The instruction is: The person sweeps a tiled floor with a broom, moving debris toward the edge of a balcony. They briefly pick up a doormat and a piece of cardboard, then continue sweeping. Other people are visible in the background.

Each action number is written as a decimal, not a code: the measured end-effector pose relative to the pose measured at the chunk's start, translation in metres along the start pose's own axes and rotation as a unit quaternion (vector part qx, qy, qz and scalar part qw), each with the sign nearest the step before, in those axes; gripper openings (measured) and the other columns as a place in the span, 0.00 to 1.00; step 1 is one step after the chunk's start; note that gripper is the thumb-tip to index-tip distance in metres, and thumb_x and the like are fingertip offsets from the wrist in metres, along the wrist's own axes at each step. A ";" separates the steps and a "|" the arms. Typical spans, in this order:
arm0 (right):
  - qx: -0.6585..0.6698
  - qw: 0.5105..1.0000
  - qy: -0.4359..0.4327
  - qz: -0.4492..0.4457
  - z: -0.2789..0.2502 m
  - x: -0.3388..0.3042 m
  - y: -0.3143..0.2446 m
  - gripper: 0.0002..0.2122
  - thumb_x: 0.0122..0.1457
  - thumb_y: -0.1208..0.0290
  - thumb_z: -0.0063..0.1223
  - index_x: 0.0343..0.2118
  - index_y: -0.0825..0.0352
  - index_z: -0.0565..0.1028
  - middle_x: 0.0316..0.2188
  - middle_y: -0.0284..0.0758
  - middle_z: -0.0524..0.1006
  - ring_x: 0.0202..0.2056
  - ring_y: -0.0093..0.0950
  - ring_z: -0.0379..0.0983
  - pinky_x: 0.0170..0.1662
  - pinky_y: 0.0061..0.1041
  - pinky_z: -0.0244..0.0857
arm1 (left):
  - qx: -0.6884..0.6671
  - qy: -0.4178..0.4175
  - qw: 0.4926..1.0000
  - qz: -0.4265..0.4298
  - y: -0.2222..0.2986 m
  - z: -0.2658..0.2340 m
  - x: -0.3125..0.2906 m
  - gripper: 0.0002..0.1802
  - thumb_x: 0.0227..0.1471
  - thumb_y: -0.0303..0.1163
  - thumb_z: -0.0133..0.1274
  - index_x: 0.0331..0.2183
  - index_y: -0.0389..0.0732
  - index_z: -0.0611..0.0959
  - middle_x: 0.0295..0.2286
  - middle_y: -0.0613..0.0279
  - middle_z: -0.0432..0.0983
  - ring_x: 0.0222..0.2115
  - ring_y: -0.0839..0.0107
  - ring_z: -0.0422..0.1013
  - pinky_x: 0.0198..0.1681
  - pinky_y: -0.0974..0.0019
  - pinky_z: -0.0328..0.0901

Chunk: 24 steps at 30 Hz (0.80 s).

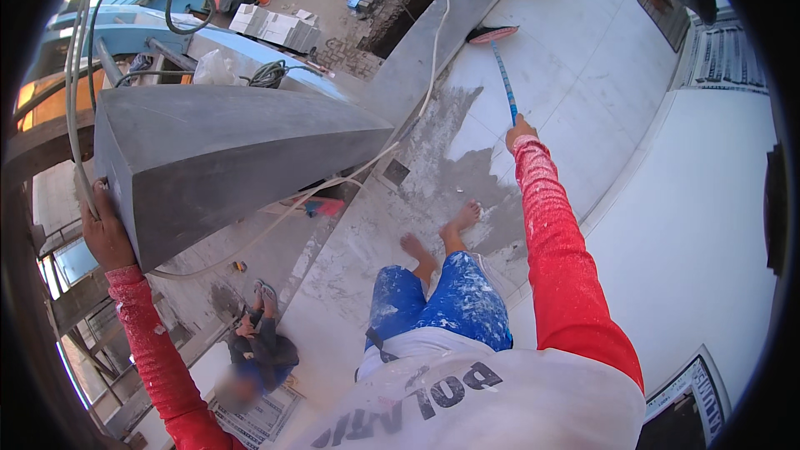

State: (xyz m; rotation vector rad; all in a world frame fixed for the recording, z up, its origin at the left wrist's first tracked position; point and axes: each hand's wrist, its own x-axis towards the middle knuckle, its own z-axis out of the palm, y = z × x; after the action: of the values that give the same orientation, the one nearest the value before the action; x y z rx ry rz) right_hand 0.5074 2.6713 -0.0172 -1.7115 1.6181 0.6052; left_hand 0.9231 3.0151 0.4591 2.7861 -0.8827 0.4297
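Currently, the right hand (522, 132) is closing its fingers around the upper handle of a broom (504, 75), arm outstretched. The left hand (108, 237) is bracing against the end of a big grey block (250, 142); a cable (75, 75) is running past its fingertips. Whether it is also gripping that cable, and how far open it is, I cannot tell.

Farther out, the broom head (493, 34) is lying at the far end of the handle, just beside a grey ledge (408, 71). Pale floor (567, 67) is spreading to its right; a grey patch (492, 179) is showing nearer the bare feet (465, 215). A hose (432, 79) is trailing along the ledge. Lower left, another person (271, 354) is sitting.

Judgement: this is looking like sweeping. Good technique would be holding the bristles flat, making short, even pulls along the ledge, and steering clear of the hose. With only one hand guiding so long a reach, the head could be twisting; stepping closer would be helping. Loose powder may be rising under quick strokes.
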 end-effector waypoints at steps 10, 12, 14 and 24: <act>-0.106 0.940 -0.317 -0.075 0.136 -0.262 0.035 0.27 0.61 0.60 0.37 0.63 0.50 0.48 0.50 0.50 0.70 0.51 0.48 0.67 0.54 0.43 0.60 | 0.013 -0.008 0.998 0.054 0.001 0.000 0.002 0.25 0.61 0.48 0.39 0.47 0.39 0.78 0.42 0.51 0.74 0.43 0.62 0.70 0.49 0.64 0.61; -0.100 0.938 -0.318 -0.092 0.123 -0.275 0.038 0.26 0.62 0.58 0.37 0.63 0.48 0.48 0.50 0.48 0.70 0.51 0.47 0.67 0.55 0.43 0.60 | 0.026 -0.009 0.997 0.073 0.002 0.000 0.003 0.25 0.61 0.48 0.39 0.47 0.39 0.78 0.42 0.51 0.74 0.43 0.62 0.71 0.48 0.64 0.61; -0.122 0.947 -0.286 -0.082 0.093 -0.281 0.055 0.27 0.62 0.61 0.38 0.63 0.47 0.48 0.49 0.49 0.71 0.49 0.47 0.68 0.53 0.43 0.61 | 0.022 0.000 0.996 0.085 0.002 0.000 0.004 0.25 0.61 0.48 0.39 0.46 0.40 0.78 0.42 0.51 0.74 0.43 0.61 0.71 0.48 0.64 0.61; 0.103 0.995 0.005 0.004 0.005 -0.115 0.062 0.25 0.60 0.66 0.41 0.61 0.58 0.56 0.44 0.48 0.74 0.44 0.46 0.72 0.48 0.39 0.65 | 0.032 -0.006 0.989 0.147 -0.003 -0.001 0.005 0.24 0.61 0.46 0.40 0.48 0.40 0.77 0.46 0.56 0.72 0.48 0.63 0.68 0.52 0.65 0.58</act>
State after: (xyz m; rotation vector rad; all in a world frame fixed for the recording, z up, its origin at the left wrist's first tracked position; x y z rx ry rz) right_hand 0.4341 2.7524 0.0548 -1.5592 1.6340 0.4184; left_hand 0.9290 3.0153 0.4614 2.7234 -1.3124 0.4942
